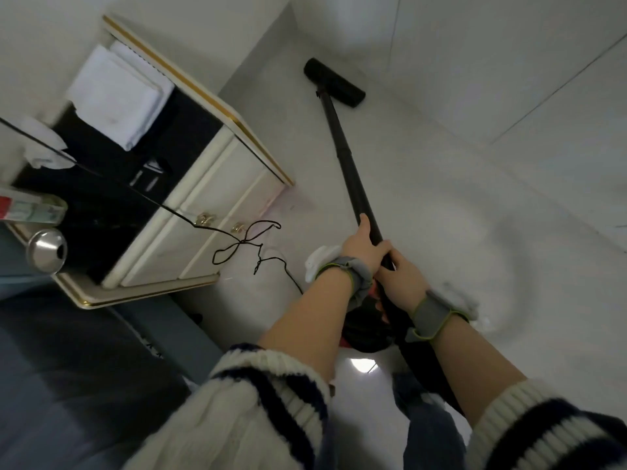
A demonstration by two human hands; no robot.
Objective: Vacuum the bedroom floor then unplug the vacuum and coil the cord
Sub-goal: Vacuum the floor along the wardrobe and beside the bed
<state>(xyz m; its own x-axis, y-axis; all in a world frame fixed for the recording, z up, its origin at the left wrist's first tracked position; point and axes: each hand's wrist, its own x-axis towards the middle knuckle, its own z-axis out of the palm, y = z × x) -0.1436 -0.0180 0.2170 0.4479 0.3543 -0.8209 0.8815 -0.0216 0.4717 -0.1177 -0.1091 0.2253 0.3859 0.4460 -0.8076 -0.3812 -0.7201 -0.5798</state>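
Vacuum wand (342,154) in both hands (364,247) (402,276)

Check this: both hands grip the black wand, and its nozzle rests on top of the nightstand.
Wrong on one point. The nozzle rests on the floor beyond the nightstand, not on top of it; the head view shows it. The left hand and right hand do both grip the black wand.
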